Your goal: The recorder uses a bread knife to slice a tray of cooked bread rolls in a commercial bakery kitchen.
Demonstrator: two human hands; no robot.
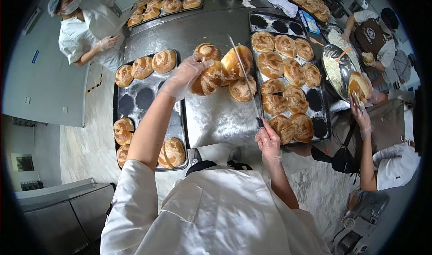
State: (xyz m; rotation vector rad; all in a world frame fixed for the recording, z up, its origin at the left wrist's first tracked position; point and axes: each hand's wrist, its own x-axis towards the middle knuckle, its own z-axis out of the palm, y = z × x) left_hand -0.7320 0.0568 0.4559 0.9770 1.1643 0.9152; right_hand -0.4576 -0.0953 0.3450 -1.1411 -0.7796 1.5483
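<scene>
My left hand (pixel 190 72), in a clear plastic glove, grips a round browned bread bun (pixel 210 81) at its upper left side. In my gloved right hand (pixel 268 142) is the dark handle of a long thin-bladed bread knife (pixel 248 81). Its blade points away from me and crosses in front of a tilted bun (pixel 233 64); whether it touches that bun I cannot tell. Another bun (pixel 206 51) sits behind my left fingers, and one more bun (pixel 241 89) lies partly under the blade on the steel worktable (pixel 219 120).
Black baking trays with buns flank me, one left (pixel 145 99) and one right (pixel 315 99). A bowl of white cream (pixel 332 66) stands beyond the right tray. One co-worker (pixel 91 28) is at far left; another's hands (pixel 361 110) hold a cut bun at right.
</scene>
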